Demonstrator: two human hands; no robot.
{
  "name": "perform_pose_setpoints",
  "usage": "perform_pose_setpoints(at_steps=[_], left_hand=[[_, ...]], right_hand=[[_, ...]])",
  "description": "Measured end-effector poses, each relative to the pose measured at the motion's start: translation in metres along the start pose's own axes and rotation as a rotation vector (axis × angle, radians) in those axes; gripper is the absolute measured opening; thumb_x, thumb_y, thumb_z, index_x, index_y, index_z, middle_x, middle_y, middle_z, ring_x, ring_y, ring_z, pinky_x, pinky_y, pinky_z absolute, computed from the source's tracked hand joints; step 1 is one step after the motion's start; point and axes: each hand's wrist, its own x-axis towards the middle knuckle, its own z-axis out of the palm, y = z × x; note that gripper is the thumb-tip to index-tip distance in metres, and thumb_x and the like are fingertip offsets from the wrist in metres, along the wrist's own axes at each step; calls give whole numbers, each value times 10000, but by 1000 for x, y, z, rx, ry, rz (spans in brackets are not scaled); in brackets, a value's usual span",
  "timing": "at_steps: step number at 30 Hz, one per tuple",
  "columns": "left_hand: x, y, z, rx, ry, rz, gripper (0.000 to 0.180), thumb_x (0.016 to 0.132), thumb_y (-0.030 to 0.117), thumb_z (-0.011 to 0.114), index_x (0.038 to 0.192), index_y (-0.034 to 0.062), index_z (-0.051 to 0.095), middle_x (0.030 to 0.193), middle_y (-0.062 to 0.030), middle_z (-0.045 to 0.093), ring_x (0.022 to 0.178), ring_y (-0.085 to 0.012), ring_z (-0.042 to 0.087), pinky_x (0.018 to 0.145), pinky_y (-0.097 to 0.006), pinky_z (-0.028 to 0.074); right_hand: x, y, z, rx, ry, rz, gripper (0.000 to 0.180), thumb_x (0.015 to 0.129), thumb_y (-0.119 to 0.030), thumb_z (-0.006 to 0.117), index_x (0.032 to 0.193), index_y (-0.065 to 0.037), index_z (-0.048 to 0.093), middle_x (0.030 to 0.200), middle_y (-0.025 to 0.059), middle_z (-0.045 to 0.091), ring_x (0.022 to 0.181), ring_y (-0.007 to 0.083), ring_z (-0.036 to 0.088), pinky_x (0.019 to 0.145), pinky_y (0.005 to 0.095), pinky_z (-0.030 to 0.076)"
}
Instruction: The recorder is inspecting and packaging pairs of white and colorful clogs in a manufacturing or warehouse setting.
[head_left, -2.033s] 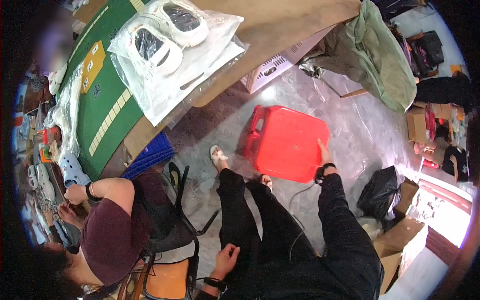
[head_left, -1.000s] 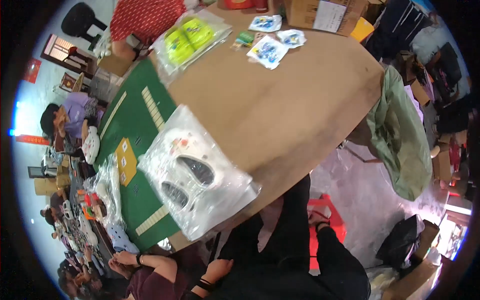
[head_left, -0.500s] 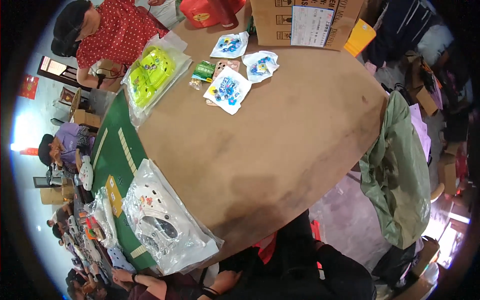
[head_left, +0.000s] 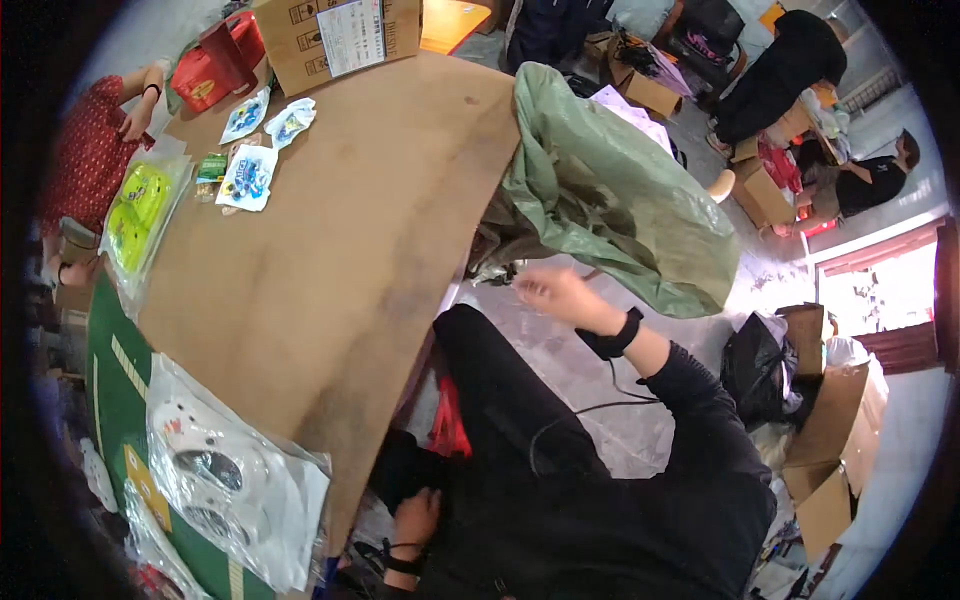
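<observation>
My right hand [head_left: 568, 298], with a black band at its wrist, hangs in the air right of the table [head_left: 310, 240]. Motion blurs it, but the fingers look loosely stretched out with nothing in them. Just beyond it a large green plastic bag [head_left: 630, 215] droops from the table's right edge. Low in the picture my left hand [head_left: 415, 518] rests by my left thigh, fingers loosely extended and partly in shadow. White clogs [head_left: 215, 465] in a clear bag lie at the table's near left. Yellow-green clogs [head_left: 138, 212] in clear plastic lie farther off.
White packets of blue charms [head_left: 247, 180] and a small green-topped packet [head_left: 211, 167] lie at the far left. Behind them stand a carton [head_left: 345, 45] and a red bag [head_left: 200, 80]. A cable [head_left: 610, 404] crosses the floor by my leg. Open cartons [head_left: 830, 430] stand at right.
The view has swung right, so the table and its goods now sit farther left. My right arm has come up and reaches toward the green bag. My left hand stays low.
</observation>
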Motion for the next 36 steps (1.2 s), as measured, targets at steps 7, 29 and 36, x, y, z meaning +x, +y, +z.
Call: perform_pose_setpoints(at_steps=[7, 29, 36], left_hand=[[13, 54, -38, 41, 160, 250, 232, 874, 225, 538, 831, 2, 586, 849, -212, 614, 831, -393, 588, 744, -451, 474], [65, 80, -51, -308, -71, 484, 230, 920, 230, 476, 945, 23, 573, 917, -182, 617, 883, -361, 588, 749, -413, 463], [98, 100, -41, -320, -16, 553, 237, 928, 231, 457, 929, 11, 544, 895, -181, 587, 879, -370, 570, 752, -434, 450]], right_hand=[[3, 53, -85, -635, 464, 114, 340, 798, -206, 639, 1089, -46, 563, 1064, 142, 585, 942, 313, 573, 810, 401, 463], [91, 92, -238, -300, -342, 256, 589, 628, -123, 748, 1174, -2, 564, 1038, 93, 647, 890, 185, 594, 815, 320, 462], [88, 88, -239, -138, -320, 459, 400, 586, -47, 672, 979, 9, 627, 840, 77, 645, 752, 175, 601, 695, 298, 477]])
